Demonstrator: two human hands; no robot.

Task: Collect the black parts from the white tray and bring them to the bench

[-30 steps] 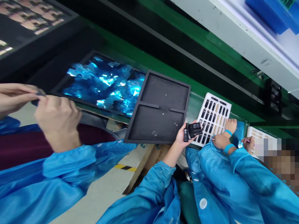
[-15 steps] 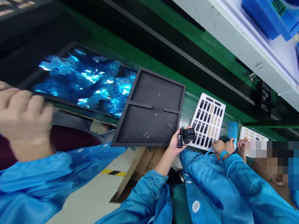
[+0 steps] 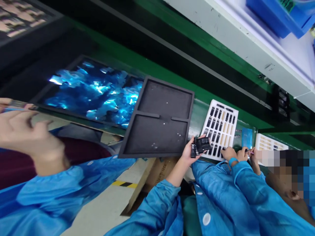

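My right hand [image 3: 31, 137] pinches a thin strip [image 3: 14, 105] lying left to right, my left hand [image 3: 6, 102] gripping its left end, near the tray of blue scraps [image 3: 93, 95].

We see a black two-part foam tray [image 3: 159, 121], a heap of shiny blue film scraps [image 3: 95, 93], a white tray [image 3: 222, 126] with black-and-tan rows, blue sleeves [image 3: 49, 196], a green bench edge [image 3: 172, 77]
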